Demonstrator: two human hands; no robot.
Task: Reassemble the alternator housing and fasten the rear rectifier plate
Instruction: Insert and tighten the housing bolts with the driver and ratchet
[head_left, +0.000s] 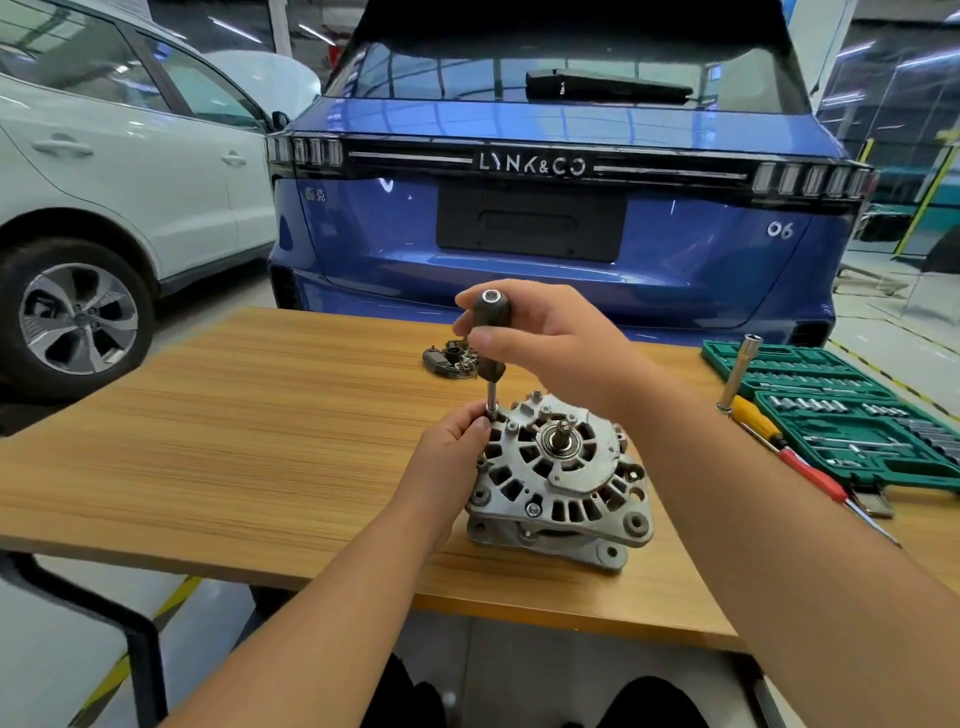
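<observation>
The grey cast alternator housing (558, 478) stands on the wooden table (234, 441), shaft end up. My right hand (540, 338) grips the dark handle of a nut driver (491, 338) held upright over the housing's upper left edge. The driver's socket tip rests on a bolt at that edge. My left hand (452, 447) pinches the driver's shaft near the tip and leans against the housing's left side. The black rectifier plate (451, 358) lies apart on the table behind the driver, partly hidden by it.
A green socket set case (841, 410) lies open at the right, with an extension bar (737, 371) and a yellow and red screwdriver (789, 452) beside it. A blue car (545, 208) is parked just behind the table, and a white car (114, 171) stands to the left.
</observation>
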